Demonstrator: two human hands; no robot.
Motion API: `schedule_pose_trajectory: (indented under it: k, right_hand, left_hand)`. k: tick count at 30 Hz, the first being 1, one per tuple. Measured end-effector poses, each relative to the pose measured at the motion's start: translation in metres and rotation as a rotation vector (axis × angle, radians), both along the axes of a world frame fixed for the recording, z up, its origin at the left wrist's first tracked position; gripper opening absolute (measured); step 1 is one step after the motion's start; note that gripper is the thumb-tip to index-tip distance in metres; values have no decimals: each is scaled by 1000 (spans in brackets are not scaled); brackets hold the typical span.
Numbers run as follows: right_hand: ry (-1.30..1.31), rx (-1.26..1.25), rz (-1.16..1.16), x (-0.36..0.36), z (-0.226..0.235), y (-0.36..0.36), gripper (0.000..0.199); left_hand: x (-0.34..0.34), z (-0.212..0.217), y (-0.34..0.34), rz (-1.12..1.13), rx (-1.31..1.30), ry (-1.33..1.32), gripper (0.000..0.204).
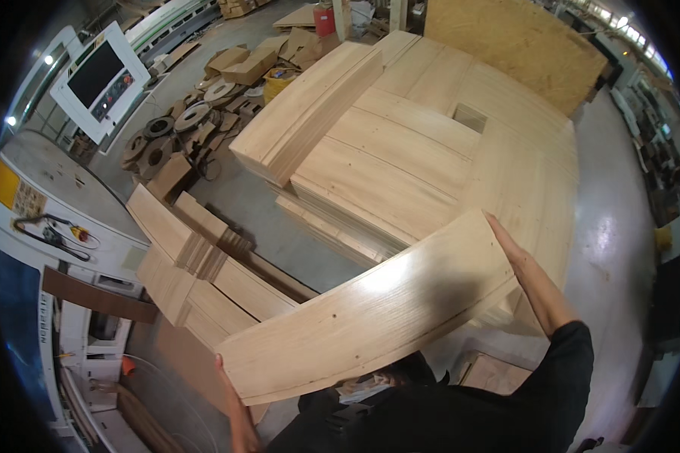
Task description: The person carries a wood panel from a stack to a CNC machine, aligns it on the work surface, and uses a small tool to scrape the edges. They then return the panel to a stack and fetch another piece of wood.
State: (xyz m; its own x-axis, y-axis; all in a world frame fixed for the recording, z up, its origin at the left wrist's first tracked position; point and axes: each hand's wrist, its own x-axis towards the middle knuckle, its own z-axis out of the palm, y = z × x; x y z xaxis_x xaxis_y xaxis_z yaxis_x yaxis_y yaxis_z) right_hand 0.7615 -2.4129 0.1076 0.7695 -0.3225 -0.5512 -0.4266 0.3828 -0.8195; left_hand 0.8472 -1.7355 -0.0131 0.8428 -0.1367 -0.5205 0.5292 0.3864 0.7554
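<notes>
A long pale wooden board (370, 309) with small dark knots spans the lower middle, tilted up toward the right, light glaring off its face. My left hand (231, 391) grips its lower left end, with the thumb along the edge. At the upper right end, my right hand (506, 243) is closed on the edge, its fingers partly hidden by the board. Beyond the board lies a broad stack of similar panels (389, 162), with a higher pile of boards (310, 106) on its left side. The board hides part of this stack.
Lower wooden stacks (177, 234) stand at the left, beside a white machine (75, 196). A control panel (102, 81) is at the upper left. Cardboard and round scraps (193, 117) litter the floor behind. A yellowish chipboard sheet (506, 49) stands at the back right.
</notes>
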Motion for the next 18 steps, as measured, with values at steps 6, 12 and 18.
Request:
schedule_pose_trajectory:
  k: [6,12,18]
  right_hand:
    - [-148,-26,301,190,-22,-141,56]
    - [-248,-50,489,354,-6,-249,50]
    - [-317,-183,627,513,31,-323,46]
  left_hand:
    - [63,17,-128,173,189,-109,81]
    - [132,2,-223,250,98,-71,83]
    - [190,26,-331,383,169,-25,88]
